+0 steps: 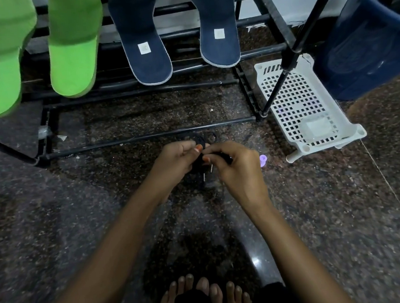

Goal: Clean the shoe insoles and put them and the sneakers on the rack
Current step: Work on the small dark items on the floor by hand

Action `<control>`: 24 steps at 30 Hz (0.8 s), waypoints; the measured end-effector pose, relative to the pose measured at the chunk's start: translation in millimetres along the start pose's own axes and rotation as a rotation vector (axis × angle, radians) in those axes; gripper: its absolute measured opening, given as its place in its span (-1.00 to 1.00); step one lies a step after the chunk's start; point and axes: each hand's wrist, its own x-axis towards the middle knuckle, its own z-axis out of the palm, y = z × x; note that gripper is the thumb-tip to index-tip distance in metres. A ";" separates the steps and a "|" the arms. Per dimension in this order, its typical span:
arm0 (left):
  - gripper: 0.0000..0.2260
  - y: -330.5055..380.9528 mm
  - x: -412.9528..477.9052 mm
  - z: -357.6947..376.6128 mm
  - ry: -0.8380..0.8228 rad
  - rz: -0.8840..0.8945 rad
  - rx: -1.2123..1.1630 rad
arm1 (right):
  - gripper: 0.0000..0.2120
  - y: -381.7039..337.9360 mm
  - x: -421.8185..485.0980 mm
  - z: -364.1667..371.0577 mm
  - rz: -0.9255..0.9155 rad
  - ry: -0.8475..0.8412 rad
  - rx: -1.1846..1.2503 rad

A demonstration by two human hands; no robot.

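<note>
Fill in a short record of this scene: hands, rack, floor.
left hand: fingers pinch a tangled black shoelace
right hand: fingers pinch the same shoelace
rack: black metal-bar shoe rack holding two bright green foam insoles and two navy fabric insoles
floor: white perforated plastic tray, small purple plastic piece, blue plastic bucket
sneakers: none in view
</note>
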 end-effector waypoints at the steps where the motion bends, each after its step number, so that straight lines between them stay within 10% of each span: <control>1: -0.75 0.4 -0.8 0.3 -0.029 -0.005 0.024 | -0.89 -1.3 1.9 -2.3 0.027 0.008 0.037; 12: -0.69 8.8 -8.0 4.3 -0.225 -0.036 -0.104 | -0.84 0.7 12.4 -11.9 0.196 0.128 0.247; 24: -0.74 14.8 -3.3 6.7 -0.044 0.000 -0.612 | -0.82 6.8 -3.4 11.2 0.273 0.030 0.371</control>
